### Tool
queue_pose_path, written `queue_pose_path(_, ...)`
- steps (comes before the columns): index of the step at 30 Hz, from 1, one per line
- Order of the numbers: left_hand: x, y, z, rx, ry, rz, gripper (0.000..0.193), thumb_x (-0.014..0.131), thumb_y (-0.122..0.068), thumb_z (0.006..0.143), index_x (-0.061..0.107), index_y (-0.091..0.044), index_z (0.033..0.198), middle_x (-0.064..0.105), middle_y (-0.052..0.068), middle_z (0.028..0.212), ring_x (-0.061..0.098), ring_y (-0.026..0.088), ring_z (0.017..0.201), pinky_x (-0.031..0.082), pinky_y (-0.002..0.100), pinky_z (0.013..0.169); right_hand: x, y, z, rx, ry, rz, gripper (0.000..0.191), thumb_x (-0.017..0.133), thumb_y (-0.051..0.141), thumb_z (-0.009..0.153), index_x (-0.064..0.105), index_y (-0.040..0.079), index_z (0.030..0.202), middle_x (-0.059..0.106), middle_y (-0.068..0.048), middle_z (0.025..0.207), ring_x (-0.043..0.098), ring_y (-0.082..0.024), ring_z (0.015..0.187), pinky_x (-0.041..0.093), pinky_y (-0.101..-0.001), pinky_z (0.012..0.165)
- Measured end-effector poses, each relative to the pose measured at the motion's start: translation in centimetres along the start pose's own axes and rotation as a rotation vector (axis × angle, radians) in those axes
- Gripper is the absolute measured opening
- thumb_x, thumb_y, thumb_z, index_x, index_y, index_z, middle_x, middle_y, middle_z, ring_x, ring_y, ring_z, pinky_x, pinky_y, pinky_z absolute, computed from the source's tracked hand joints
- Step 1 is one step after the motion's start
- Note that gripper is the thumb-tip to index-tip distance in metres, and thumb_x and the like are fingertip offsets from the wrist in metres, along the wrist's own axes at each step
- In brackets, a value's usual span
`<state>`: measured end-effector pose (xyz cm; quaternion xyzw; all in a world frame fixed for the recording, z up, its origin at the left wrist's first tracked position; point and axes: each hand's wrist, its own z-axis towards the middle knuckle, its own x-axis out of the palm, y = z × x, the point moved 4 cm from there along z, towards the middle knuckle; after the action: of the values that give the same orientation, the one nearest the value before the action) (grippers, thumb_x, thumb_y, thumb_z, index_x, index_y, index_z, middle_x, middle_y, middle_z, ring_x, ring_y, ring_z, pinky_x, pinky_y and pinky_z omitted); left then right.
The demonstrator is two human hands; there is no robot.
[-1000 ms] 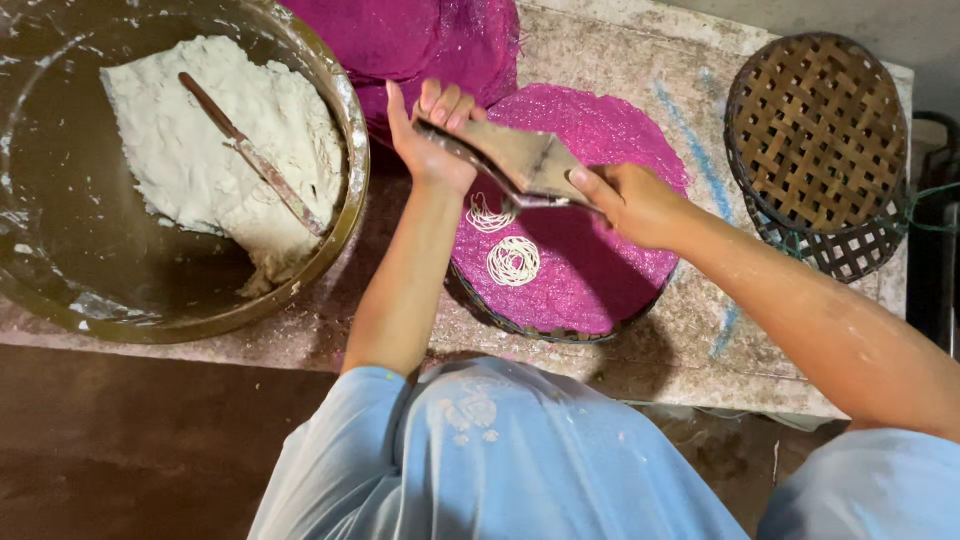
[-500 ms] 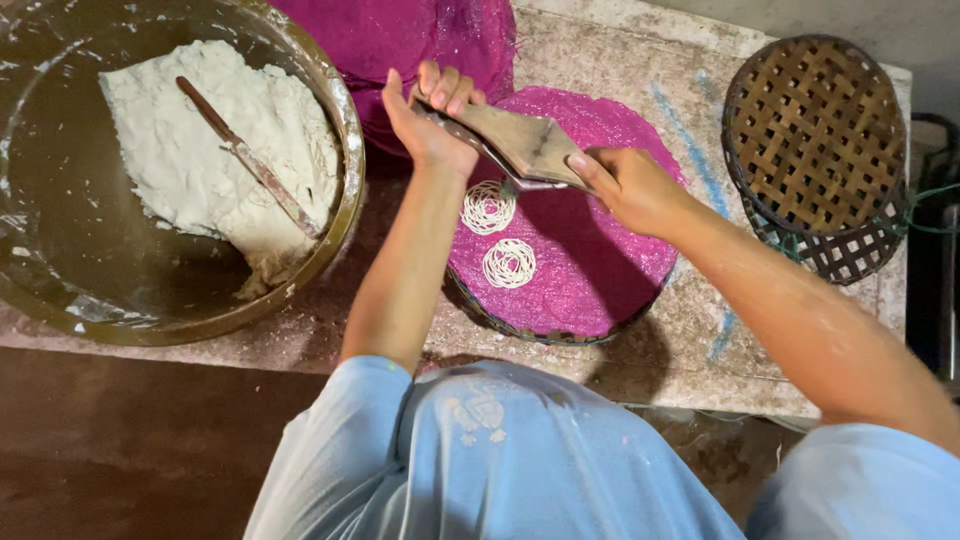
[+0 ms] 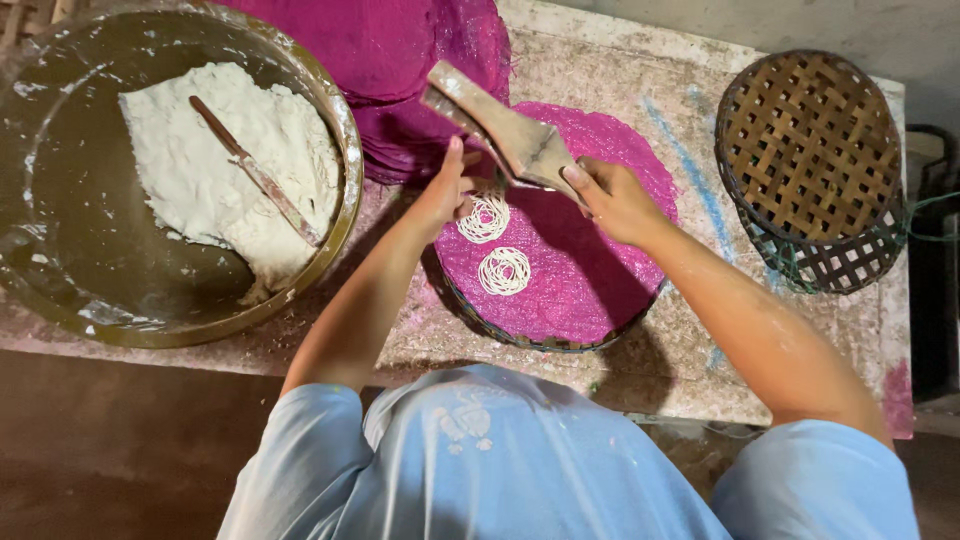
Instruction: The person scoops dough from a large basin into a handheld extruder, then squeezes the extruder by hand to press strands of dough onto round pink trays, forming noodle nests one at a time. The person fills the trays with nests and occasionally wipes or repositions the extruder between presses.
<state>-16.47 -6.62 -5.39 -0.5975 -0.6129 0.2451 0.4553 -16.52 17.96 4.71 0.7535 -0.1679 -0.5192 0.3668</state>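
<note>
Press: I see the wooden noodle press (image 3: pixel 505 135) held tilted over the magenta round tray (image 3: pixel 590 290).
Right hand (image 3: pixel 615 200): fingers wrapped around its lower end.
Left hand (image 3: pixel 445 190): fingers curled at its side.
Noodle coils (image 3: pixel 503 270): two, on the tray.
Around: one dough bowl (image 3: pixel 60 290) with a stick (image 3: pixel 255 170); one woven basket (image 3: pixel 810 150); magenta stack (image 3: pixel 400 60) behind.

Bowl (image 3: pixel 345 150) cut off; left fingers (image 3: pixel 455 160) partly hidden.

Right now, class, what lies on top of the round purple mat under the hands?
On the purple mat lie two white noodle coils, one partly behind the left hand. The right hand and wooden press cover part of the mat; anything there is hidden.
</note>
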Motion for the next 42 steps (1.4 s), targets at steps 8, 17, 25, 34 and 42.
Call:
queue_pose_path(8, -1.4, -0.7, -6.2, 0.392, -0.250, 1.309, 0.068, 0.050, -0.033, 0.101, 0.034, -0.015, 0.165, 0.076, 0.017, 0.087, 0.069, 0.035, 0.076, 0.053, 0.049, 0.076, -1.1, -2.7, -1.6, 0.008, -0.084, 0.220, 0.047, 0.045, 0.051, 0.108, 0.060, 0.009, 0.095, 0.055, 0.001, 0.066, 0.051, -0.009, 0.055, 0.042, -0.0281, 0.051)
queue_pose_path(17, 0.7, -7.8, -16.7, 1.201, -0.551, 1.142, 0.075, 0.075, -0.025, 0.077, 0.053, 0.000, 0.145, 0.058, 0.022, 0.142, 0.051, 0.035, 0.129, 0.048, 0.050, 0.102, -1.9, 7.0, -5.5, -0.203, 0.024, 0.283, 0.038, 0.062, 0.042, 0.101, 0.063, 0.005, 0.109, 0.060, 0.001, 0.070, 0.057, -0.009, 0.059, 0.049, -0.0283, 0.053)
queue_pose_path(25, -3.9, -11.2, -25.7, 0.636, 0.297, 1.286, 0.046, 0.062, -0.029, 0.091, 0.064, -0.027, 0.137, 0.066, 0.017, 0.079, 0.069, 0.033, 0.068, 0.052, 0.047, 0.065, 3.0, 28.1, -12.0, -1.086, 0.120, -0.493, 0.059, 0.075, 0.057, 0.079, 0.063, 0.002, 0.095, 0.056, -0.012, 0.070, 0.060, -0.034, 0.064, 0.046, -0.0443, 0.058)
queue_pose_path(34, -17.3, -12.3, -35.7, 0.487, 0.537, 1.521, 0.021, 0.056, -0.041, 0.105, 0.068, -0.025, 0.111, 0.070, 0.011, 0.079, 0.068, 0.036, 0.072, 0.050, 0.051, 0.060, 17.3, 36.0, -7.2, -0.789, 0.805, 0.014, 0.048, 0.053, 0.049, 0.106, 0.065, 0.003, 0.096, 0.062, -0.013, 0.080, 0.067, -0.035, 0.074, 0.050, -0.0455, 0.065)
queue_pose_path(42, -39.6, -13.0, -32.0, 0.301, 0.427, 0.933, 0.032, 0.061, -0.019, 0.090, 0.067, -0.011, 0.120, 0.074, 0.013, 0.103, 0.075, 0.029, 0.091, 0.057, 0.043, 0.073, 17.9, 37.0, -5.3, -1.072, 0.179, -0.262, 0.038, 0.047, 0.045, 0.108, 0.055, 0.012, 0.092, 0.055, -0.006, 0.081, 0.062, -0.029, 0.076, 0.052, -0.0451, 0.072)
